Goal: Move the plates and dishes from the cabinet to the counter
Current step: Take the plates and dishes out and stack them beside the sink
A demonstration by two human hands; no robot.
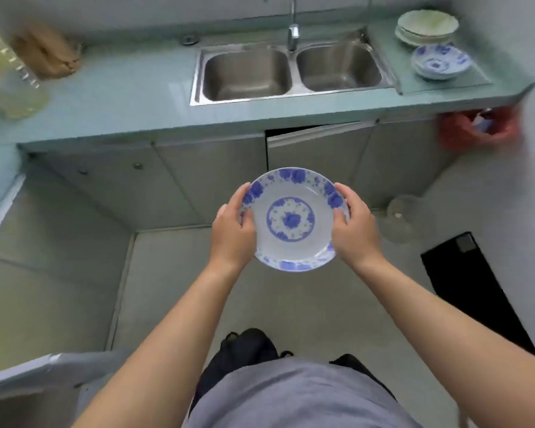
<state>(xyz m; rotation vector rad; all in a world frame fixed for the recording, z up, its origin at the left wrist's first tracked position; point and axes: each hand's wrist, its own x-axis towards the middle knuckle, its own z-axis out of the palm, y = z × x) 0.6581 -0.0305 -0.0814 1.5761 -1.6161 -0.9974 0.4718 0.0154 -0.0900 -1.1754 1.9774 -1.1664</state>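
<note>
Grey tiled floor (291,298), steel double sink (291,72), pale walls (105,7)

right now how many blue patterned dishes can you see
2 for sure: one held in both hands, one on the counter right of the sink; more may be stacked beneath that one.

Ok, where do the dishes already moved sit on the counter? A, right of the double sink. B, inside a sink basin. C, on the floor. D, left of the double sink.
A: the stack of pale plates and the blue-and-white patterned dishes rest on the teal counter to the right of the steel double sink.
</note>
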